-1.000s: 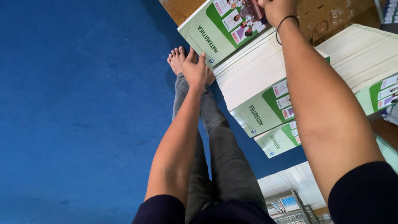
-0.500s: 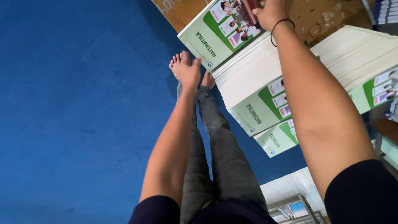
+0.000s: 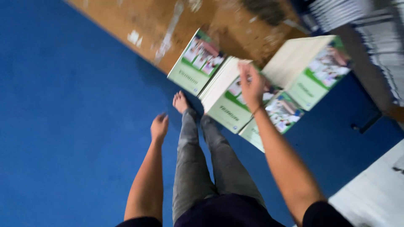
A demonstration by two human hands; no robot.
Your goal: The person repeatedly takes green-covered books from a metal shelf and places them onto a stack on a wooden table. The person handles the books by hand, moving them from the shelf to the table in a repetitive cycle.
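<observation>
Blue carpet (image 3: 63, 126) covers most of the floor, with a worn brown strip of bare flooring (image 3: 168, 25) along its far edge. White sheeting (image 3: 374, 193) shows at the lower right corner, and blurred stacks of printed matter (image 3: 357, 17) lie at the upper right. Grey-trousered legs (image 3: 202, 159) stretch forward over the carpet, ending in a bare foot (image 3: 181, 102).

Beyond the foot sit stacks of green-and-white paperback textbooks with photo covers: a tall right-hand stack (image 3: 311, 71), a middle stack (image 3: 229, 101), a single flat copy (image 3: 195, 63) lying partly on the brown flooring, and a lower copy (image 3: 277, 117) poking out near the wrist.

The right hand (image 3: 251, 84), a dark band at its wrist, reaches over the middle stack; its fingers are curled at the top book's edge, though blur hides whether they grip it. The left hand (image 3: 159, 127) hangs over the carpet beside the leg, fingers loosely bent, holding nothing.
</observation>
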